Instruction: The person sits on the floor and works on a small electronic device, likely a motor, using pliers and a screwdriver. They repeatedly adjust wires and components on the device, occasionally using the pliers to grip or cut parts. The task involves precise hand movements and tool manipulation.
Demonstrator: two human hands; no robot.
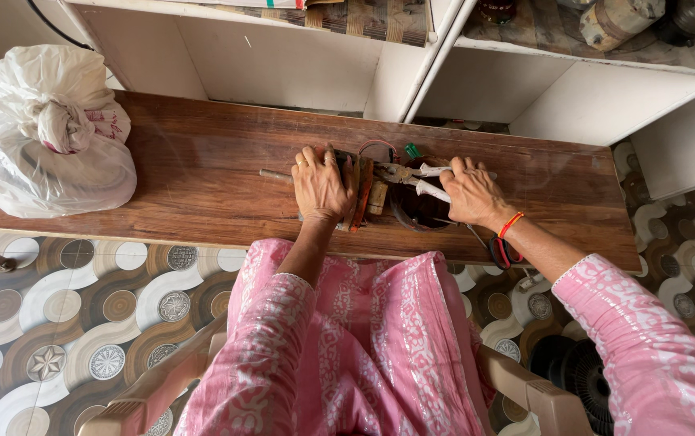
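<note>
My left hand [323, 187] presses down on a small motor-like part [366, 194] with a metal shaft [275, 174] sticking out to the left, lying on the brown wooden bench [186, 169]. My right hand [472, 192] grips white-handled pliers [422, 181] whose jaws point left toward the part's copper windings and red wire [378, 146]. A dark round housing [420, 211] sits just under the pliers. Both sleeves are pink with a white print.
A knotted white plastic bag [47, 133] sits on the bench's left end. White shelves [283, 64] rise behind the bench. A red-handled tool [502, 252] hangs off the front edge. Patterned tile floor [81, 307] and a chair arm [537, 396] lie below.
</note>
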